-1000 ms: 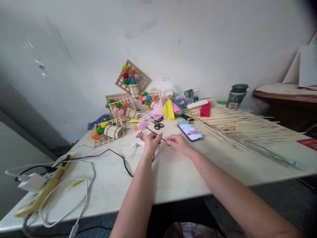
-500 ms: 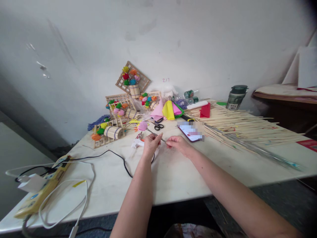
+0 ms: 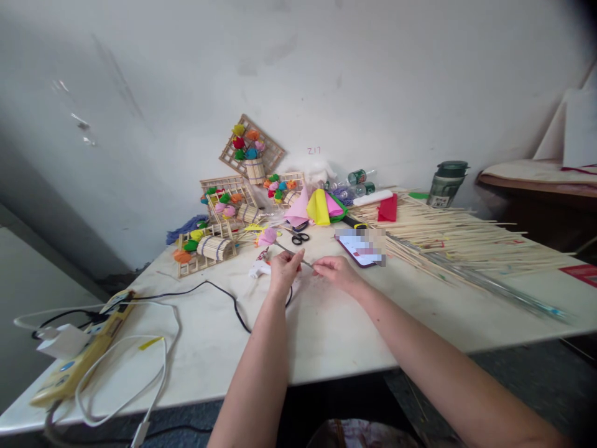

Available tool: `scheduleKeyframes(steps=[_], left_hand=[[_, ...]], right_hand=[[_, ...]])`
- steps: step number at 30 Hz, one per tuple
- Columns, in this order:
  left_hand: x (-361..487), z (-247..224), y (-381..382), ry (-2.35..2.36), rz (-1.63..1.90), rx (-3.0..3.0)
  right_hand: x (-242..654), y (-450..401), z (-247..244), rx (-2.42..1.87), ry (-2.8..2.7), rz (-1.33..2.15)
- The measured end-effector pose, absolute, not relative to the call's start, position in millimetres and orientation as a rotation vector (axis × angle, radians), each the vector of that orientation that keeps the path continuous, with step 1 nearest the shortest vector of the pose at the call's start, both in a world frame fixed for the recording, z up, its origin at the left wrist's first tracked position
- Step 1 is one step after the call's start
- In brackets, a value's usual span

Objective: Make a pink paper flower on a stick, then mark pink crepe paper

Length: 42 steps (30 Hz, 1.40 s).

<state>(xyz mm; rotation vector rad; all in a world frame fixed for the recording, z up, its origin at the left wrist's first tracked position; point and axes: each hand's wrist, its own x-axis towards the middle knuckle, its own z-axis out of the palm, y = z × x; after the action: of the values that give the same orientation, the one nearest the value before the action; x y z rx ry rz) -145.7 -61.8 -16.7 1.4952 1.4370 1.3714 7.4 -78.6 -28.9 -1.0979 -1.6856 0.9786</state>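
A pink paper flower [image 3: 267, 237] on a thin dark stem slants between my two hands, its head up and to the left. My left hand [image 3: 285, 269] is closed, with thumb and fingers pinching the stem partway along. At the stem's lower right end, the fingertips of my right hand [image 3: 334, 271] are pinched together on it. A white glue gun [image 3: 260, 267] lies on the table just left of my left hand, partly hidden by it. Beyond the hands lie black-handled scissors [image 3: 300, 238].
Bamboo lattice panels with paper flowers [image 3: 214, 247] stand at the back left. Coloured paper sheets [image 3: 318, 208], a phone [image 3: 360, 247] and many thin sticks [image 3: 448, 233] lie behind and right. A green cup [image 3: 446, 184] stands far right; a power strip [image 3: 79, 358] with cables lies left.
Both hands stay on the stem almost in place. The flower head has tipped very slightly to the left, and the whole view has shifted a little.
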Motion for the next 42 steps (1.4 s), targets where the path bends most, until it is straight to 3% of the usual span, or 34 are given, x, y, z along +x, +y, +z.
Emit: scheduleKeyframes(steps=[10,42], left_hand=[[-144.5,-14.8,-62.6,1.567,1.343,1.515],[-144.5,-21.9,-59.2,1.473,1.437,1.521]], right_hand=[[5.1,-69.2,-38.5,-1.093,-1.785,0.780],[5.0,-72.2,-37.2,-1.132,-1.781,0.885]])
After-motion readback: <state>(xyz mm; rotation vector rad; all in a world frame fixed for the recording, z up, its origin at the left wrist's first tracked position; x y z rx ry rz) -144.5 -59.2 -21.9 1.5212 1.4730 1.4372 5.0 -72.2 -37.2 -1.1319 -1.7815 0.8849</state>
